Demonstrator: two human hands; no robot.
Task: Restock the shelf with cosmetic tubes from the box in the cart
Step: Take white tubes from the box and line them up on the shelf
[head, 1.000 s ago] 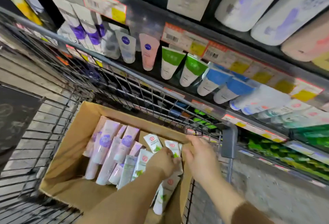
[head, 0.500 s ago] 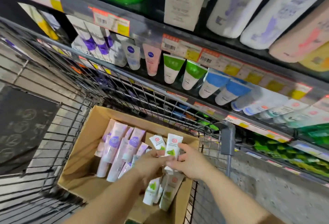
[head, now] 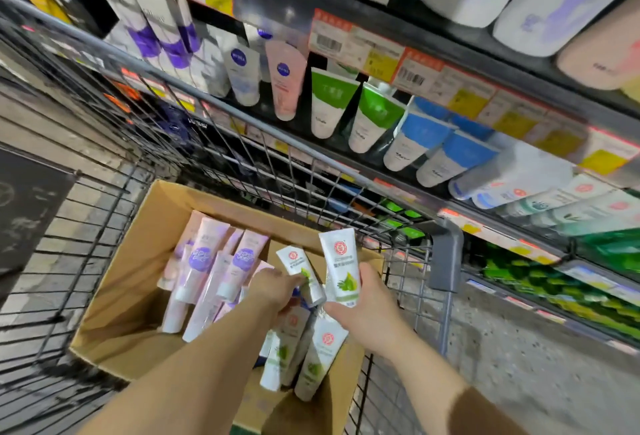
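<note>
The right hand (head: 372, 310) grips a white tube with a green leaf print (head: 341, 266), fingers curled round its lower end so it stands upright above the box. Just beside it, the left hand (head: 277, 287) pinches a second white-and-green tube (head: 300, 270), tilted with its flat end up and its lower end tucked into the fingers. The two tubes nearly touch at the bottom.

Under both hands sits an open cardboard box (head: 138, 261) inside a wire cart (head: 86, 213). More white-and-green tubes (head: 317, 358) lie in the box's near right corner, and a batch of pink and purple tubes (head: 207, 268) fills the far left part.

Past the cart's grey top rail (head: 221, 102) rises the shelf (head: 450, 50), its edges lined with red and yellow price tags (head: 356, 43). Tubes stand in rows there: purple-capped ones (head: 156, 29) at the left, then pale and pink ones with a round blue logo (head: 285, 78), green-and-white ones (head: 329, 99), blue-and-white ones (head: 415, 140). Lower down, green packs (head: 554, 289) show through the cart's wire. The floor (head: 519, 365) is grey, speckled concrete.
</note>
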